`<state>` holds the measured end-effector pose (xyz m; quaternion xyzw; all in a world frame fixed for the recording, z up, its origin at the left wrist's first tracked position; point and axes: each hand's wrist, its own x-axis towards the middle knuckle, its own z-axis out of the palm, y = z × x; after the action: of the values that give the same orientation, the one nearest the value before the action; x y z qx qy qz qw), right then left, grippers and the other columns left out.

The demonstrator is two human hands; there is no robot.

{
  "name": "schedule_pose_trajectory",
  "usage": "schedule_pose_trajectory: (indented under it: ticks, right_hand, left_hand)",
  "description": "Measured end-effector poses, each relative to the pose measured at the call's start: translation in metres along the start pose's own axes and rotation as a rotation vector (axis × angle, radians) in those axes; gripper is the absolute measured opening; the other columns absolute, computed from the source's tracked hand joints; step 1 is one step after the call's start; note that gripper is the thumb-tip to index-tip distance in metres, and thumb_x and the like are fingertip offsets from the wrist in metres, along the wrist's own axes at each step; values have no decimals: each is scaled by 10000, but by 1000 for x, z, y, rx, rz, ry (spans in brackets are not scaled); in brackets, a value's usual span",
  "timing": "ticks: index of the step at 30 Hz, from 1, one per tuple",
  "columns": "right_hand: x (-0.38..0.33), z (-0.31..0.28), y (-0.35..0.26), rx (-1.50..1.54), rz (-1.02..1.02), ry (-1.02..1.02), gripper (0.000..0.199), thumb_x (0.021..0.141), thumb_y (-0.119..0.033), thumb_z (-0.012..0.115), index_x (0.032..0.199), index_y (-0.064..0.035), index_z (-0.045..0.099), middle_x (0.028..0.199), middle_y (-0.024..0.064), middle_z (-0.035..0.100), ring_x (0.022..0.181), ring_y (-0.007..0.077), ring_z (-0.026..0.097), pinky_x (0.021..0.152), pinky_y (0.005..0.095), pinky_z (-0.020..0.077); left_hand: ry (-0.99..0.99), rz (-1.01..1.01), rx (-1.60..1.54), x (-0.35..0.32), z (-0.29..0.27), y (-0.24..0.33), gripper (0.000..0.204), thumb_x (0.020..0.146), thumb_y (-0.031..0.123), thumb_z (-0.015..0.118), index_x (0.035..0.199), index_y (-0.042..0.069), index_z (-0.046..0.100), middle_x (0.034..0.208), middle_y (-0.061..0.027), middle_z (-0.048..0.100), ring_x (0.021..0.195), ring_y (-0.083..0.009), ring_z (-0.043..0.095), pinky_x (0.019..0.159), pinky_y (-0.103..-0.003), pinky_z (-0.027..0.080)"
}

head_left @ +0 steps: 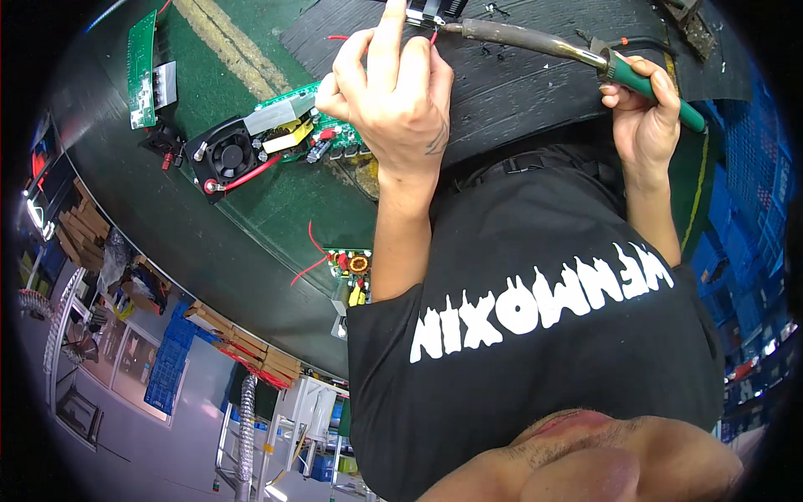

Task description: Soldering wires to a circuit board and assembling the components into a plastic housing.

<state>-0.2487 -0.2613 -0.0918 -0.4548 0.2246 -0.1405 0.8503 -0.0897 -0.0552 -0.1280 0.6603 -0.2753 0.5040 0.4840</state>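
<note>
Left hand (pixel 393 92) raised over the black mat (pixel 519 92) at the far side of the bench (pixel 276 209); its grip is closed with fingertips pinching a small dark component (pixel 431 10) with red leads at the top edge of view; exactly how it is held cannot be told, the part being cut off by the frame. Right hand (pixel 644 117) has its grip wrapped fully round the green handle of a soldering iron (pixel 544 42); the metal shaft runs leftward, its tip just beside the pinched component.

Handling judgement: the iron is light and stiff, to be held only by the green handle, the shaft likely hot; the component looks small, light and fragile, its leads bendable, best taken by the body.

Beside the left hand lies a green circuit board (pixel 293 134) with a black fan (pixel 227 155); a second board (pixel 144 71) lies farther left; a third (pixel 355 272) nearer the person's black shirt (pixel 544 360).
</note>
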Motion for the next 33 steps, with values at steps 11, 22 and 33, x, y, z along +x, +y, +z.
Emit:
schedule_pose_trajectory:
  ticks: [11, 22, 33]
  right_hand:
    - [0, 0, 2, -7, 4, 12, 303, 941, -251, 490, 1015, 14, 616, 1060, 161, 634, 736, 260, 627, 665, 331, 528]
    - [1, 0, 3, -16, 27, 14, 304, 936, -250, 490, 1017, 15, 614, 1048, 161, 634, 731, 260, 625, 665, 331, 527]
    - [-1, -5, -1, 17, 44, 6, 308, 938, -250, 485, 1020, 14, 620, 1067, 146, 631, 734, 255, 628, 666, 334, 529]
  left_hand:
    - [25, -22, -3, 0, -1, 4, 189, 683, 62, 731, 860, 86, 672, 1072, -75, 667, 953, -261, 564, 866, -388, 344]
    - [-19, -77, 26, -3, -11, 8, 211, 675, 71, 744, 870, 89, 664, 979, -78, 652, 962, -267, 568, 857, -407, 343]
    - [-17, -94, 17, -2, -7, 7, 200, 682, 86, 747, 868, 94, 675, 982, -77, 654, 946, -267, 569, 857, -400, 345]
